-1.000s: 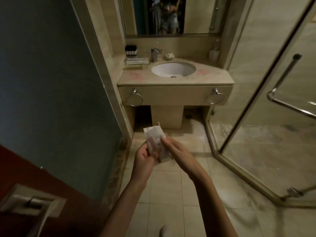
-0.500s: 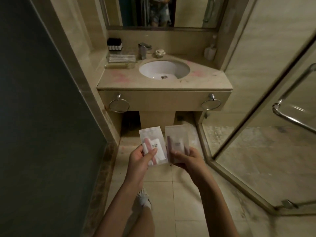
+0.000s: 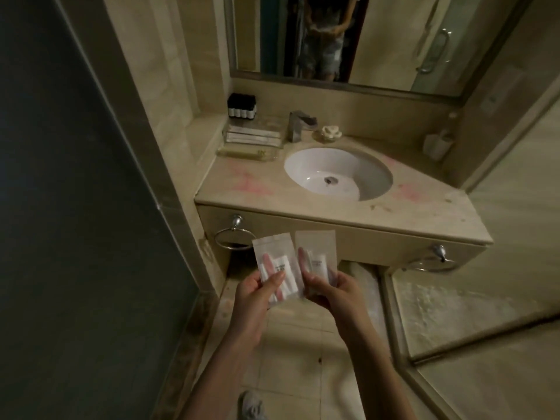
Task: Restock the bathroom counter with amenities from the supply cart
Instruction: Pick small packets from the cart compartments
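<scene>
1. The left hand (image 3: 257, 295) pinches the left packet (image 3: 277, 262) by its lower half, thumb on the front and fingers behind, showing through the film. The right hand (image 3: 333, 294) pinches the right packet (image 3: 318, 253) the same way. The hands sit close together, each clamped on its own packet.
2. Both packets stand upright above the hands, in the air. Their inner edges touch or slightly overlap; I cannot tell which. The tabletop (image 3: 242, 189) lies ahead of the hands, not yet reached.
3. Each packet is a thin, cloudy pouch with a small white item inside. They look very light, limp and probably slick, and the contents do not seem fragile.
4. The best hold seems to be where the hands have them now, across the filled part, since the item stiffens the film there. A pinch on the empty top edge would likely let the pouch fold or slip.
5. A tray (image 3: 251, 136) with flat boxes sits ahead and left of the left hand, beside the sink (image 3: 303, 156), with small bottles (image 3: 241, 106) behind it. Being so light, the packets should be laid flat, not dropped.
</scene>
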`<action>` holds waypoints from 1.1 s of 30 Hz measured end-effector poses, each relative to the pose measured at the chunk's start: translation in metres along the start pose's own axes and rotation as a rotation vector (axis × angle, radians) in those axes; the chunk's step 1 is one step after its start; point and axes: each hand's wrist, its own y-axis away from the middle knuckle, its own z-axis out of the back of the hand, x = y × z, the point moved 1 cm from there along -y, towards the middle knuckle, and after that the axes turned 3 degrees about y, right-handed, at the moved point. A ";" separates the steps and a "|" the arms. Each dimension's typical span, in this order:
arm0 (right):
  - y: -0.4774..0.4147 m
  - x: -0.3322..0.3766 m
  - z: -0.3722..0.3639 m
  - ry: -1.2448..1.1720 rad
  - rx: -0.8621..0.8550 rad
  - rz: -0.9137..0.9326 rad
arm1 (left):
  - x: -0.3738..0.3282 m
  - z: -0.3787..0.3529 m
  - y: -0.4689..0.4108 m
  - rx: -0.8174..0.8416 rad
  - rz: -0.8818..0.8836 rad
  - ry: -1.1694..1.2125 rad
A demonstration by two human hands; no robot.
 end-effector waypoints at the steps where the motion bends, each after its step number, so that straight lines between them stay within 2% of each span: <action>1: -0.012 -0.001 -0.004 -0.005 -0.004 -0.009 | -0.003 0.002 -0.011 -0.019 0.009 0.006; 6: -0.064 0.001 -0.018 -0.029 0.018 -0.045 | -0.011 0.008 -0.060 -0.081 0.072 0.001; 11: -0.139 0.010 -0.036 -0.042 0.028 -0.108 | -0.030 0.008 -0.124 -0.185 0.048 -0.066; 14: -0.193 0.020 -0.047 -0.034 0.049 -0.117 | -0.042 0.007 -0.171 -0.270 0.043 -0.102; 18: -0.283 0.043 -0.058 0.021 0.074 -0.093 | -0.071 -0.004 -0.248 -0.360 0.046 0.008; 21: -0.352 0.069 -0.057 0.062 0.084 -0.057 | -0.102 -0.023 -0.308 -0.344 0.016 -0.020; 26: -0.440 0.105 -0.056 0.100 0.197 -0.083 | -0.138 -0.040 -0.382 -0.311 -0.017 -0.059; 29: -0.488 0.113 -0.067 0.197 0.249 -0.092 | -0.147 -0.034 -0.414 -0.362 -0.039 -0.108; 33: -0.539 0.118 -0.085 0.333 0.341 -0.003 | -0.151 -0.022 -0.446 -0.438 -0.050 -0.249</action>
